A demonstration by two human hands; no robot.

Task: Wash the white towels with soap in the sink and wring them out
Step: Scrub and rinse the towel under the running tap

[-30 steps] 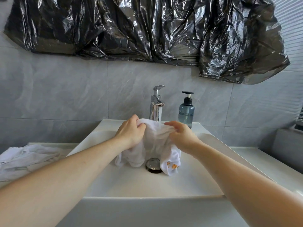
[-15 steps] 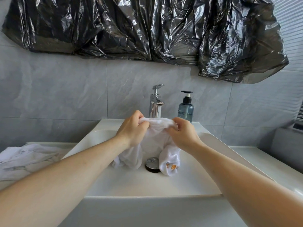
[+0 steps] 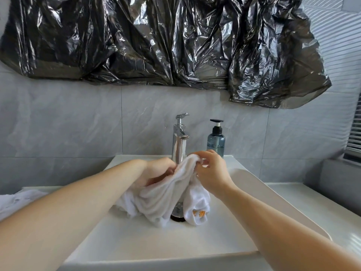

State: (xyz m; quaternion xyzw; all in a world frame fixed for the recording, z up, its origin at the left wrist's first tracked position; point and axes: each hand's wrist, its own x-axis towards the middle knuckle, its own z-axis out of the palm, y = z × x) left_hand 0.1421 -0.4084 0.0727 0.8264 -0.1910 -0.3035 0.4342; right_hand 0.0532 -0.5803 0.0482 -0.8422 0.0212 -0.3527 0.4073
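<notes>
Both hands over the sink point(image 3: 136, 241). Left hand point(image 3: 158, 173) palm-up under the white towel point(image 3: 166, 194), fingers curled into the cloth, gripping a fold. Right hand point(image 3: 212, 172) pinches the towel's top edge between thumb and fingertips, just in front of the faucet point(image 3: 178, 141). Towel hangs bunched from both hands into the basin, lower end touching the sink floor and partly covering the drain point(image 3: 178, 217). Orange print shows on the right hanging corner. Soap bottle point(image 3: 215, 140) stands upright on the sink's back ledge, just right of the faucet, apart from the hands. Second white cloth point(image 3: 17, 200) lies crumpled on the table at far left. Black plastic sheet point(image 3: 166, 42) covers the wall above. Can't tell whether water is running.
</notes>
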